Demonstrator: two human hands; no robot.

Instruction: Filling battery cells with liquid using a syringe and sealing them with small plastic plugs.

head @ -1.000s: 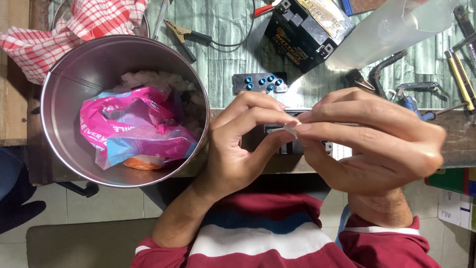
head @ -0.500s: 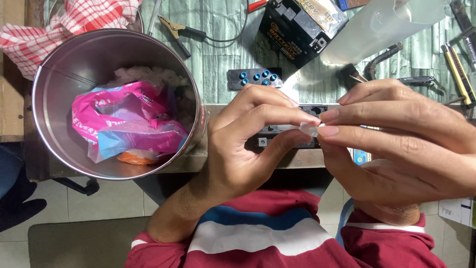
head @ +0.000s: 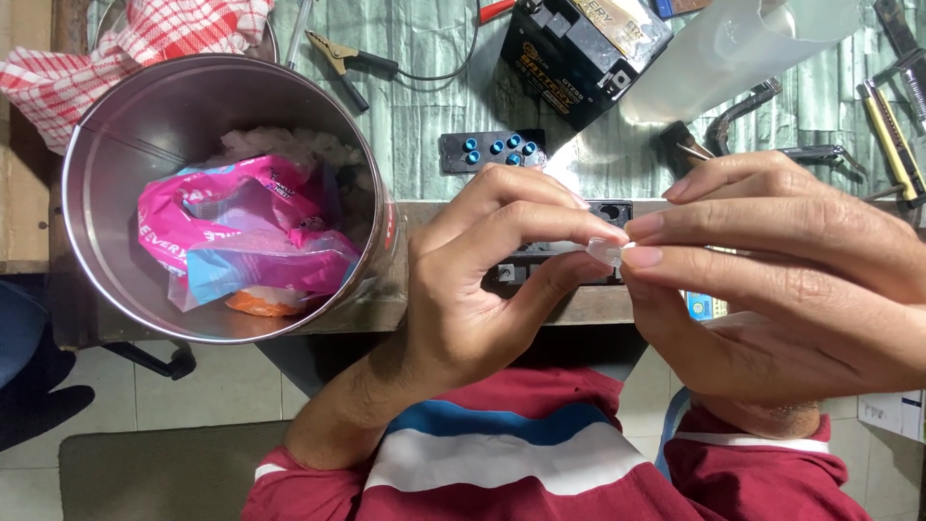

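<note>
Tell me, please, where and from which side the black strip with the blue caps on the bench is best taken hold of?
Probably by its long edges, from above. The black strip lies flat on the bench with bare bench in front and behind, while the battery sits near its far right corner. Its blue caps sit on top, so a pinch across the narrow width avoids them.

This looks like a small repair workbench in a workshop: a black vehicle battery [head: 580, 50], a crocodile clip on a lead [head: 349, 60], pliers and hand tools [head: 892, 111] lie on a worn green-covered table [head: 434, 125] above a tiled floor [head: 145, 405].
</note>
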